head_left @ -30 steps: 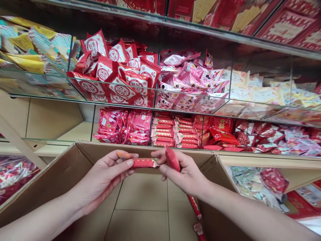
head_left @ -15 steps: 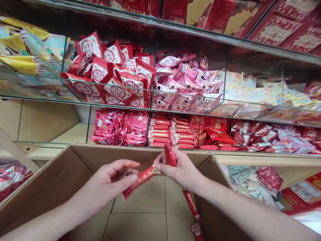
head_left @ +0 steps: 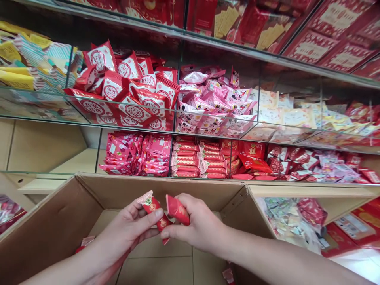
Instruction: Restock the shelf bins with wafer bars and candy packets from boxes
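- So, sweeping from ten o'clock right round to two, here are the tiered glass-fronted shelves (head_left: 225,47), loaded with wrapped packets.
- Down across six o'clock, gaping open, it's the cardboard box (head_left: 44,223), its far wall just below the bottom tier.
- Up at ten o'clock, what a heap: red-and-white round-logo packets (head_left: 133,111), tumbled together behind the glass front.
- Over at one o'clock, right beside them, the pink cartoon-mouse packets (head_left: 216,99) crowd their own compartment.
- Out at nine o'clock, on the bottom tier, two piles of magenta patterned packets (head_left: 124,154).
- Nearly dead centre, a touch towards six, two neat columns of red stick packets (head_left: 185,160), all lying flat.
- And now the left hand (head_left: 135,221), at seven o'clock above the box, thumb and fingers pinched firmly on a packet.
- Close beside it at six o'clock, the right hand (head_left: 200,221), fingers curled round a packet of its own.
- In the left's pinch, a gold-printed stick packet (head_left: 154,209) slants from eleven o'clock down to five, frilled end uppermost; the right thumb is at its lower end, though I can't tell whether it presses there.
- In the right's grasp, a red packet (head_left: 178,209), tilted, one end towards ten o'clock.
- Smallest, at five o'clock inside the box, a pale-ended packet (head_left: 228,275), only partly visible.
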Tool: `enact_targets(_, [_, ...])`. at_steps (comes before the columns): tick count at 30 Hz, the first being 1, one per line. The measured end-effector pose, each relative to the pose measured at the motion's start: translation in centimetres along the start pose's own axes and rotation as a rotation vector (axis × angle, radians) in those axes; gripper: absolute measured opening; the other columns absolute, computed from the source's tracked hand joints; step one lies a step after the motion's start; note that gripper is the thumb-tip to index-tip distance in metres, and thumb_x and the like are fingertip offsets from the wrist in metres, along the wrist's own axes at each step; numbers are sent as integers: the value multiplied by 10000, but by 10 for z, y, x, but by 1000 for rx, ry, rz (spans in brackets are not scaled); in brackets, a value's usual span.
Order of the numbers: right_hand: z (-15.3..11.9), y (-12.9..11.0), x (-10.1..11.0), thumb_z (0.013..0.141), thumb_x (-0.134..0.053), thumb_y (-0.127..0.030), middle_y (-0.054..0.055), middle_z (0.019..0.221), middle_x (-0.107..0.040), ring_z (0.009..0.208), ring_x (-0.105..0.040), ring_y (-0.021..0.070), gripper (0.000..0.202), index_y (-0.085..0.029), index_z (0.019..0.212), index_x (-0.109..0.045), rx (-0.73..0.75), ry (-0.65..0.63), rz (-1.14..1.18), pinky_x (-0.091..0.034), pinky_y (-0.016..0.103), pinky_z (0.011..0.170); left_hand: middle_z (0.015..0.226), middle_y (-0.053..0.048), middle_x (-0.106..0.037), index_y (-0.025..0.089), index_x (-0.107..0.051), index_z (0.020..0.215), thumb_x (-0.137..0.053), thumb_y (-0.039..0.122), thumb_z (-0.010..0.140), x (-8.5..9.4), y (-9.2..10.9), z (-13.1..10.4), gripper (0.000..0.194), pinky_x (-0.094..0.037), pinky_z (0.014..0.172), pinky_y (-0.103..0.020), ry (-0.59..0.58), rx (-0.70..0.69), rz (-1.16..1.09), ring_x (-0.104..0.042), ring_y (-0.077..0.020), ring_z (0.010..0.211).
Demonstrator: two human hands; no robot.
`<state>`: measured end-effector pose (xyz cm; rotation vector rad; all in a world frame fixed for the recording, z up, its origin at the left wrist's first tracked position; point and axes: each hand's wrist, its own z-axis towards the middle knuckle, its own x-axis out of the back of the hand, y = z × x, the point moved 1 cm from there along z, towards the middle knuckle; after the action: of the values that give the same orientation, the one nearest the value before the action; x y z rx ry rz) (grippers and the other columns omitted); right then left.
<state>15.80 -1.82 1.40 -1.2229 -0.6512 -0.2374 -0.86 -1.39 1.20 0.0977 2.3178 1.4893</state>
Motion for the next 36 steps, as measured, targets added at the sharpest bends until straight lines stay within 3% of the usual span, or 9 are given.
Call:
enact_targets(5, [1,-1,-2,643,-606,-113,14,786,-554,703,-511,127,174,-186,680,-453,279,-24,-152,-414,209,643,797,19,-606,231,-569,824,-689,390,664,-1,4,-1,256,-420,667,-235,23,-55,163,-534,-152,774])
enact_targets(9, [19,14,42,684,-517,-90,66,927,-555,838,-505,165,131,-179,772,-480,410,149,-526,-405,256,746,800,9,-590,239,-568,884,-657,377,696,1,7,-2,250,-413,632,-227,1,-33,248,-541,-155,770])
enact_targets(11, [32,28,76,694,-491,-77,84,901,-556,853,-499,193,147,-166,811,-498,311,267,-783,-391,292,769,745,14,-573,224,-571,840,-658,368,693,3,6,-2,224,-405,604,-221,-28,-20,275,-539,-146,710])
enact_targets(14, [48,49,120,725,-500,-102,91,852,-551,803,-504,201,111,-150,824,-496,117,334,-1065,-387,284,718,692,25,-549,204,-569,771,-676,359,670,6,1,-2,214,-390,564,-208,-81,-10,297,-529,-130,647])
enact_targets(18, [58,62,145,721,-543,-95,99,860,-566,815,-523,209,132,-138,838,-500,25,303,-1202,-377,274,714,677,39,-528,197,-570,775,-673,363,672,6,-6,-3,221,-382,546,-198,-128,-4,324,-527,-115,622])
enact_targets(26, [74,65,147,715,-544,-67,114,848,-615,817,-564,219,144,-130,843,-526,25,137,-1265,-376,257,693,638,47,-521,193,-576,737,-677,363,665,10,-13,1,211,-379,549,-202,-197,9,371,-520,-113,606])
enact_targets(30, [70,54,144,714,-511,-51,139,867,-610,841,-559,240,153,-123,848,-525,20,147,-1290,-380,277,701,619,51,-513,191,-572,741,-668,375,671,11,-15,1,219,-361,535,-201,-200,-20,396,-505,-105,582])
enact_targets(33, [52,30,119,712,-473,-44,131,910,-596,905,-533,238,175,-137,855,-512,62,170,-1271,-373,283,742,705,26,-558,211,-558,901,-656,393,678,10,-11,0,305,-384,554,-221,-202,-82,399,-506,-108,590])
enact_targets(36, [28,3,73,737,-494,-147,71,796,-603,724,-562,197,102,-167,837,-488,141,-8,-1079,-373,257,594,974,-36,-585,280,-416,1184,-653,391,692,8,-4,0,557,-419,588,-239,-207,-128,375,-557,-128,678])
